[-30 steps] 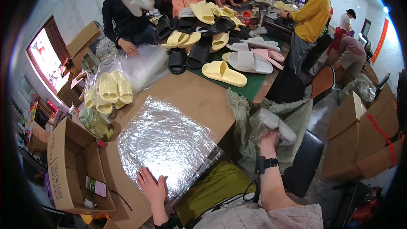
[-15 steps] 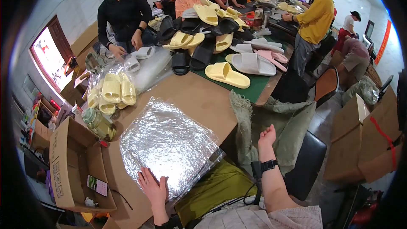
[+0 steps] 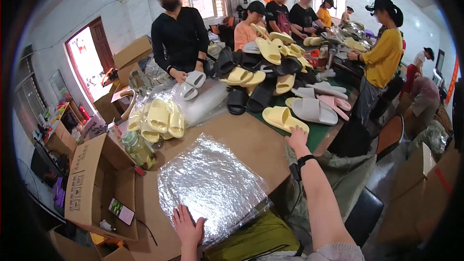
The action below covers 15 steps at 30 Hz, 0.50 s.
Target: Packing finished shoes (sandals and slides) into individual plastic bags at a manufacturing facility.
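My left hand [image 3: 188,227] lies flat with fingers spread on the near edge of a stack of clear, shiny plastic bags [image 3: 212,188]. My right arm is stretched forward, and my right hand [image 3: 297,139] is at the heel of a yellow slide slipper [image 3: 282,118]. Its fingers are apart and reach the heel's edge; no firm grip shows. The slipper still lies on the green mat [image 3: 316,137], beside a grey slipper [image 3: 314,111] and a pink pair [image 3: 335,105].
Yellow, black and grey slippers [image 3: 261,97] are heaped beyond. Bagged yellow slippers [image 3: 162,118], a glass jar [image 3: 137,150] and an open carton [image 3: 99,188] holding a phone [image 3: 121,211] stand left. A person in black [image 3: 181,38] holds grey slippers. A woven sack [image 3: 338,174] hangs at right.
My right hand has gone from above the sack, curled, forward to the yellow slipper. My left hand stays on the bags. The view has tilted up. The person in black has raised the grey slippers.
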Each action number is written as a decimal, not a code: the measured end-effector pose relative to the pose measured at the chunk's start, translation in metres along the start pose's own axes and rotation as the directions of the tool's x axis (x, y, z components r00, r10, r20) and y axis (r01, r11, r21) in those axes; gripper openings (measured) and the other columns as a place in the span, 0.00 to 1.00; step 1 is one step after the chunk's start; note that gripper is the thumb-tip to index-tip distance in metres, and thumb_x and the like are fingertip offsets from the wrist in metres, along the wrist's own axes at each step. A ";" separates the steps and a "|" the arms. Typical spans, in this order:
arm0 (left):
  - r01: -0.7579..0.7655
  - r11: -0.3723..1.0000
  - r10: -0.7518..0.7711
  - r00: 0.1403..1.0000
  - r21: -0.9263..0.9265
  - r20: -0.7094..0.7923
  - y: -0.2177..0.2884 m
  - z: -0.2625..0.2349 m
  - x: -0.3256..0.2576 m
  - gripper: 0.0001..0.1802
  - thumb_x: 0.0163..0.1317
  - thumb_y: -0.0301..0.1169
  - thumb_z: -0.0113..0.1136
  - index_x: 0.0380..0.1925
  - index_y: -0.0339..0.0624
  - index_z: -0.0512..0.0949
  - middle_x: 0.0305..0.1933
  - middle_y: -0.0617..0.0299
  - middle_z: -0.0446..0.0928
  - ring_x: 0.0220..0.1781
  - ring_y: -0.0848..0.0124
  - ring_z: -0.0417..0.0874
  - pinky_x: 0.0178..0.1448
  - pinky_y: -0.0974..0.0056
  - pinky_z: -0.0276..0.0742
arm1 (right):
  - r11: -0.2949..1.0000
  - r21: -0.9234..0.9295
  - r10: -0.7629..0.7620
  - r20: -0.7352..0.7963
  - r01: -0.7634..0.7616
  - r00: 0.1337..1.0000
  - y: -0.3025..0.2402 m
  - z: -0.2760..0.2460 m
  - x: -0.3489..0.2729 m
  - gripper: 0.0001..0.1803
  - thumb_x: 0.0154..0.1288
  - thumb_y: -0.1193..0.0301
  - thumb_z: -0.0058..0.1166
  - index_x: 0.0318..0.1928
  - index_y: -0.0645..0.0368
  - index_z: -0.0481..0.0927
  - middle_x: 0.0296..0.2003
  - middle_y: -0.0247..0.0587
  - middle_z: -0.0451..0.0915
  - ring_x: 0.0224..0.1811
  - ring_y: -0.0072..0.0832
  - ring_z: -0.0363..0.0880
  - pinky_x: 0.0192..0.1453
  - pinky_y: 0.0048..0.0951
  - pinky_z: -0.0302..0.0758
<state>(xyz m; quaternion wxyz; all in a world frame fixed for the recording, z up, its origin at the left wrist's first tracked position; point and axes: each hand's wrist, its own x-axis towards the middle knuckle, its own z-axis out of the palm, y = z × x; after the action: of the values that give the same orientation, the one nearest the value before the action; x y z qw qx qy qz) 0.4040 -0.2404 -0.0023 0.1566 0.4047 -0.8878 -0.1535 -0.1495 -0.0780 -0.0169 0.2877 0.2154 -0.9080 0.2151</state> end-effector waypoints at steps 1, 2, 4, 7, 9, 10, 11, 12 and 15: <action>0.022 1.000 -0.022 1.000 0.008 0.006 -0.003 -0.004 -0.004 0.49 0.63 0.56 0.59 0.72 0.32 0.57 0.78 0.41 0.55 0.80 0.39 0.48 0.81 0.41 0.40 | 0.996 -0.082 0.041 0.172 -0.027 0.984 -0.014 -0.001 0.000 0.20 0.59 0.63 0.63 0.51 0.54 0.81 0.51 0.42 0.78 0.57 0.42 0.76 0.65 0.52 0.68; 0.040 0.999 -0.041 0.999 0.014 0.015 -0.004 -0.007 -0.007 0.49 0.63 0.57 0.59 0.72 0.32 0.57 0.78 0.41 0.54 0.80 0.39 0.48 0.81 0.40 0.40 | 0.984 -0.174 0.096 0.336 -0.038 0.937 -0.026 -0.001 0.000 0.18 0.57 0.64 0.63 0.48 0.54 0.82 0.49 0.40 0.79 0.56 0.40 0.77 0.63 0.52 0.71; 0.035 0.999 -0.035 0.999 0.000 0.025 0.000 -0.005 -0.004 0.49 0.64 0.58 0.58 0.73 0.33 0.57 0.78 0.41 0.54 0.80 0.39 0.48 0.80 0.40 0.41 | 0.980 -0.189 0.004 0.321 0.060 0.947 -0.029 -0.002 -0.004 0.16 0.56 0.64 0.63 0.45 0.55 0.83 0.46 0.40 0.78 0.54 0.39 0.77 0.59 0.50 0.74; 0.033 0.999 -0.033 0.999 0.002 0.019 -0.003 -0.004 -0.006 0.49 0.64 0.58 0.57 0.73 0.33 0.57 0.79 0.42 0.54 0.80 0.39 0.48 0.80 0.39 0.40 | 0.975 -0.105 -0.148 0.338 0.194 0.929 -0.048 -0.015 -0.015 0.14 0.54 0.64 0.63 0.41 0.55 0.84 0.44 0.39 0.78 0.51 0.39 0.79 0.51 0.46 0.78; 0.014 1.000 -0.014 1.000 0.019 -0.004 -0.008 -0.007 -0.009 0.49 0.64 0.59 0.56 0.73 0.33 0.57 0.79 0.41 0.53 0.80 0.39 0.47 0.80 0.39 0.40 | 0.974 0.136 -0.215 0.289 0.183 0.933 -0.075 -0.038 -0.030 0.13 0.52 0.65 0.63 0.39 0.56 0.84 0.42 0.41 0.78 0.46 0.40 0.80 0.46 0.44 0.79; 0.021 1.000 -0.021 1.000 0.015 -0.002 -0.007 -0.006 -0.008 0.49 0.64 0.59 0.56 0.73 0.33 0.57 0.79 0.41 0.53 0.80 0.39 0.47 0.80 0.39 0.40 | 0.973 0.134 -0.222 0.294 0.190 0.930 -0.082 -0.049 -0.034 0.13 0.52 0.65 0.63 0.39 0.56 0.84 0.42 0.41 0.78 0.46 0.40 0.80 0.46 0.44 0.79; 0.020 1.000 -0.020 1.000 0.008 -0.002 -0.006 -0.006 -0.006 0.49 0.64 0.59 0.56 0.72 0.32 0.57 0.78 0.40 0.53 0.80 0.38 0.47 0.80 0.39 0.39 | 0.945 0.287 -0.229 0.233 0.158 0.945 -0.090 -0.059 -0.038 0.14 0.52 0.65 0.62 0.39 0.56 0.85 0.40 0.42 0.78 0.45 0.41 0.80 0.46 0.43 0.79; 0.007 1.000 -0.007 1.000 -0.005 -0.001 -0.001 -0.005 -0.003 0.49 0.64 0.60 0.55 0.72 0.32 0.57 0.78 0.39 0.53 0.80 0.38 0.46 0.80 0.39 0.39 | 0.896 0.426 -0.217 0.168 0.127 0.962 -0.092 -0.069 -0.040 0.15 0.52 0.65 0.62 0.40 0.56 0.85 0.39 0.43 0.78 0.44 0.41 0.80 0.45 0.43 0.79; -0.004 1.000 0.004 1.000 -0.005 0.000 0.003 -0.002 0.003 0.49 0.65 0.59 0.55 0.72 0.32 0.57 0.78 0.38 0.54 0.80 0.37 0.47 0.80 0.39 0.39 | 0.827 0.528 -0.265 0.067 0.191 0.962 -0.113 -0.085 -0.058 0.15 0.51 0.67 0.63 0.40 0.59 0.85 0.33 0.43 0.77 0.40 0.41 0.80 0.42 0.41 0.78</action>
<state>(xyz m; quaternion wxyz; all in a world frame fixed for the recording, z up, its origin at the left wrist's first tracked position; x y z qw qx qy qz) 0.4010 -0.2411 0.0016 0.1580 0.4025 -0.8882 -0.1554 -0.0116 -0.1110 0.0401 0.1800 0.4058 -0.8020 0.3996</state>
